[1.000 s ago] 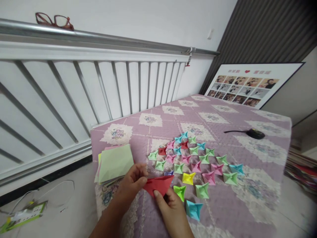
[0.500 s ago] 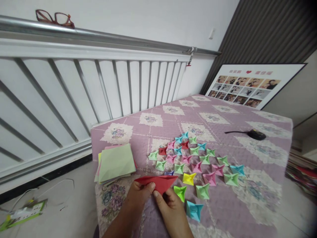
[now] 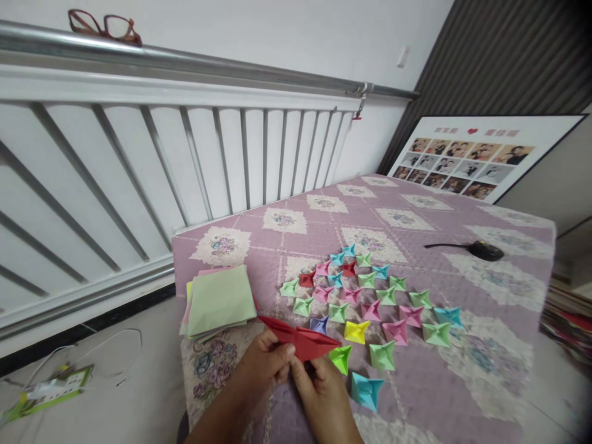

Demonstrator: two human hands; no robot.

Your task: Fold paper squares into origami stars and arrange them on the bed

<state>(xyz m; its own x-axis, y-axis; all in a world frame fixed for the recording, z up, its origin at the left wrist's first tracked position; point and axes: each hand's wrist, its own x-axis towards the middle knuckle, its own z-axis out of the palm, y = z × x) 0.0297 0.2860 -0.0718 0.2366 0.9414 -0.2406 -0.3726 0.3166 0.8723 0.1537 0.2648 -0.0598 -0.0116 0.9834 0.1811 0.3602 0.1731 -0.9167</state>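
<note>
A folded piece of red paper [image 3: 308, 341] is held between my two hands above the near edge of the table, its long points spread left and right. My left hand [image 3: 268, 357] pinches its lower left side with thumb and fingers. From the lower right, my right hand [image 3: 319, 379] grips it too, its thumb close to the left one. Just beyond lie folded paper pieces in several colours, among them a yellow one [image 3: 356, 332], a bright green one [image 3: 341, 359] and a blue one [image 3: 367, 390]. The fingers under the red paper are partly hidden.
A stack of coloured paper sheets [image 3: 219, 302] lies left of my hands on the flowered tablecloth [image 3: 319, 234]. A black computer mouse [image 3: 485, 250] rests at the right. Behind the table stand a white radiator [image 3: 231, 160] and a photo board [image 3: 485, 157]. Glasses [image 3: 104, 26] sit on the pipe.
The red paper has tilted, its left point up and its right point down, and its upper edge has parted into folds. Both hands still hold it. The view has shifted slightly.
</note>
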